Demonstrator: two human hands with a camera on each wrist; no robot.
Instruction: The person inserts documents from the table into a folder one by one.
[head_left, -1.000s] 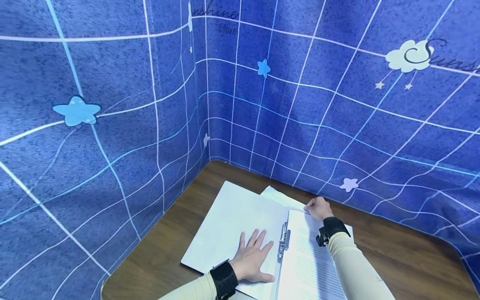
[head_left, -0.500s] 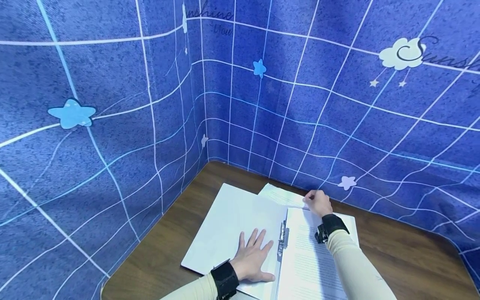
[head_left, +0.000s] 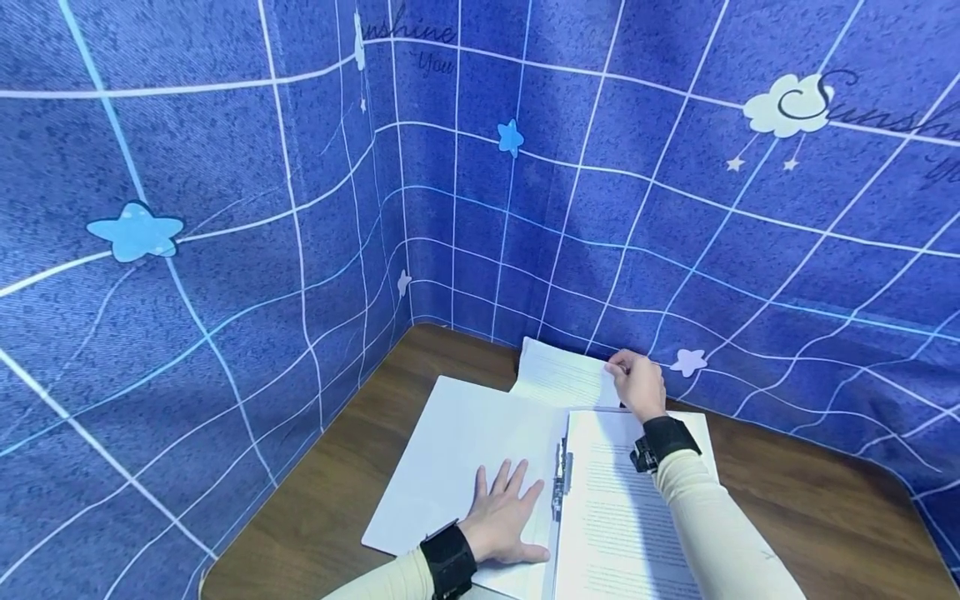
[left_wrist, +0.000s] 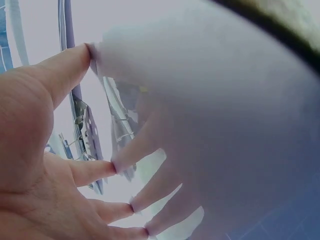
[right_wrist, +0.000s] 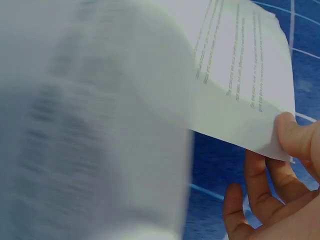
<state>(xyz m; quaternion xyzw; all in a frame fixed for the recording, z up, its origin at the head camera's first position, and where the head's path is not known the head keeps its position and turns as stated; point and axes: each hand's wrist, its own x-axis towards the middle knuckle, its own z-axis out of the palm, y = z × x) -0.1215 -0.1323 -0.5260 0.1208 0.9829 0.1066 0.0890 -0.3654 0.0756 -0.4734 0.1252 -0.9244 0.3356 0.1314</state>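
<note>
A white folder lies spread on the table, its left cover (head_left: 442, 454) bare and shiny. My left hand (head_left: 501, 518) rests on that cover with straight, spread fingers; in the left wrist view the fingertips touch the glossy surface, which mirrors them. Along the folder's middle runs a metal clip (head_left: 561, 482). To its right lie printed pages (head_left: 611, 508). Beyond the folder's far edge, my right hand (head_left: 639, 387) pinches the right corner of a printed sheet (head_left: 566, 373) between thumb and fingers, as the right wrist view (right_wrist: 240, 75) confirms. The folder hides part of the sheet's near side.
The brown wooden table (head_left: 795, 492) extends to both sides of the folder. Blue curtain fabric (head_left: 630, 208) with grid lines and stars hangs along the table's back and left edges.
My right hand has moved up and away, drawing the pinched sheet farther out past the folder's far edge, so more of it shows. The left hand has stayed on the cover.
</note>
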